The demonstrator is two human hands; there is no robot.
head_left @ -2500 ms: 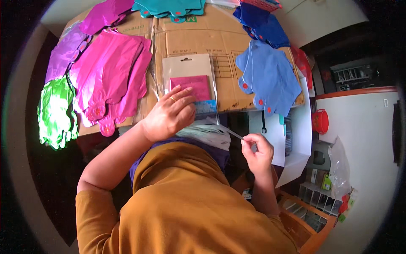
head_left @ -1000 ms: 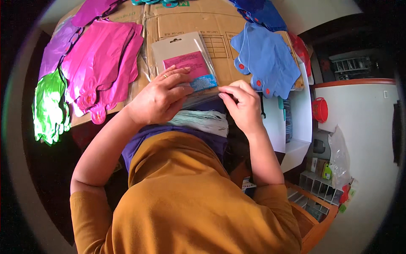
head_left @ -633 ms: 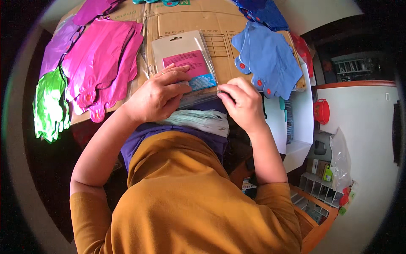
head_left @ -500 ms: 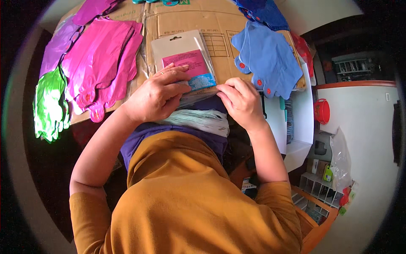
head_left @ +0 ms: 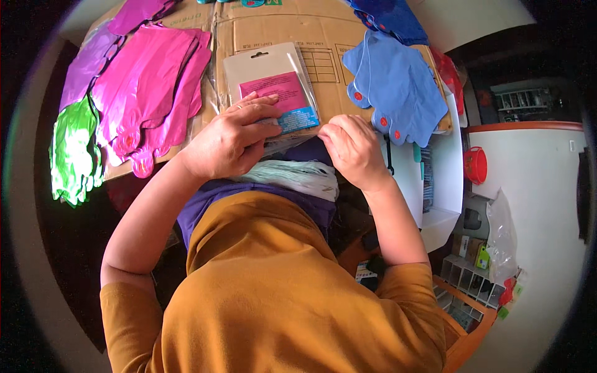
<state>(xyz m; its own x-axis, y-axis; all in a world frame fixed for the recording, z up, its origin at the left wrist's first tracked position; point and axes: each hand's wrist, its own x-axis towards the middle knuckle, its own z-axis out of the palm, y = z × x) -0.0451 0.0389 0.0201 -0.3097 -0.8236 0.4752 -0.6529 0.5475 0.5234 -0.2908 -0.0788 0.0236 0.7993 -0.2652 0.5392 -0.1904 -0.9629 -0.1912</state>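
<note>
Packet card (head_left: 264, 65): pale grey-beige, magenta label panel, light-blue strip at lower corner, under clear glossy wrap; beneath left grip (head_left: 227, 140).
Flattened carton (head_left: 323, 37): plain brown, dark printed grid.
Foil balloons (head_left: 155, 87) left of left grip: shiny magenta.
Further left: purple balloons (head_left: 93, 59), then metallic green balloons (head_left: 74, 149).
Balloons (head_left: 398, 87) beyond right grip (head_left: 351, 149): matt mid-blue, small red dots along edge; darker blue balloons (head_left: 388, 15) above.
Sleeves (head_left: 280, 298): mustard-orange.
Lap cloth (head_left: 298, 177): pale mint over purple.
Tub (head_left: 476, 165), far right: red.
</note>
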